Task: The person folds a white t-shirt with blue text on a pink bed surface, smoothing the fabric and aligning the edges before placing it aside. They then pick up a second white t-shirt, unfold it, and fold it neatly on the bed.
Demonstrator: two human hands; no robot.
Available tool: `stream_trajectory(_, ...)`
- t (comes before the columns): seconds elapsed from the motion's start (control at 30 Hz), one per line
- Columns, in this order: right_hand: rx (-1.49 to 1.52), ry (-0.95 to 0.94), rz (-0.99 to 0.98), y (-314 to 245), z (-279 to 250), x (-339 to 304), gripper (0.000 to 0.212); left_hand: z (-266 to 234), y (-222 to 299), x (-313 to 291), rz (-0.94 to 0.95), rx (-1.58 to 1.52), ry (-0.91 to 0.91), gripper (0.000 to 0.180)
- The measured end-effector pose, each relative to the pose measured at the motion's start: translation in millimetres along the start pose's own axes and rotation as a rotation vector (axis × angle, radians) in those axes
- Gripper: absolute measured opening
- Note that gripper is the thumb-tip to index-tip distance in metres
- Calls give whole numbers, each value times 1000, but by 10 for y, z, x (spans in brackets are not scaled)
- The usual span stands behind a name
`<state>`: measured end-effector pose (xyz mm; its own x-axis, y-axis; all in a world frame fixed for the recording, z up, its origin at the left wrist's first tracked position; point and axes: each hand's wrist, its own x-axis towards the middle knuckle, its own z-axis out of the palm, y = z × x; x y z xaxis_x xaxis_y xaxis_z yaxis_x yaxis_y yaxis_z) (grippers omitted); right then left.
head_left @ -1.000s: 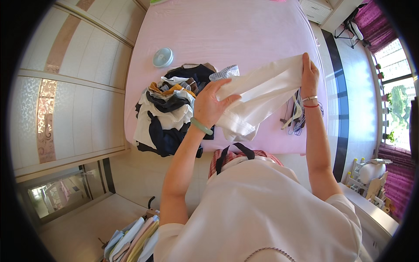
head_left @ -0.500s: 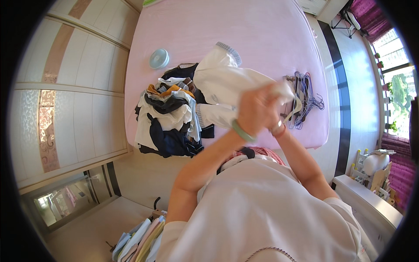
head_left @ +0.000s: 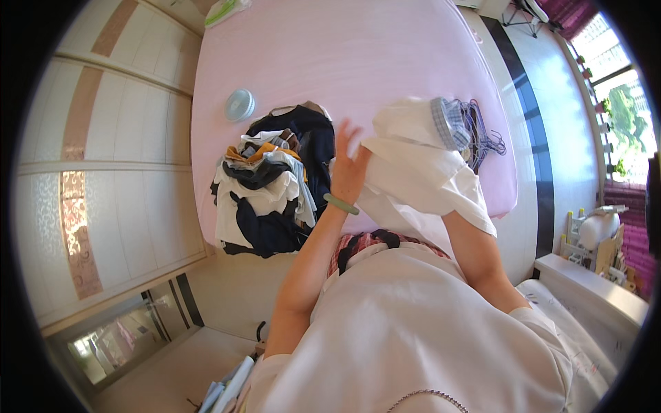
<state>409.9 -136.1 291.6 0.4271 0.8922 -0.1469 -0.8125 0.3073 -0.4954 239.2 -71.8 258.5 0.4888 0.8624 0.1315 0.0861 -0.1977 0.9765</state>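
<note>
While hiding the right hand beneath or inside a white cloth garment (head_left: pixel 423 168) with a blue-grey checked trim (head_left: pixel 449 125), spreads the fingers of the bare left hand (head_left: pixel 350 168) wide at its left edge.
Has the left thumb close to that edge, cannot tell whether touching; wears a pale green ring-shaped bangle (head_left: pixel 341 204) there. Reaches under the cloth with the bare right forearm (head_left: pixel 475 255), so cannot tell the right grip. Has the garment between the left hand and a bundle of thin purplish hangers (head_left: pixel 482 131), over the smooth pink bedsheet (head_left: pixel 330 55).
</note>
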Motion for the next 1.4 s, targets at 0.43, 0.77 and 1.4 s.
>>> stream_trajectory(0.43, 123, 109, -344, 103, 318, -85, 35, -143, 204, -571, -219, -70, -859, 35)
stream_trajectory(0.77, -226, 69, 19, 779, -166, -179, 44, -928, 109, 254, 76, 76, -610, 27)
stream_trajectory(1.4, -1038, 375, -218, 183, 564, -963, 22, -1250, -351, 1499, -364, -250, -379, 33)
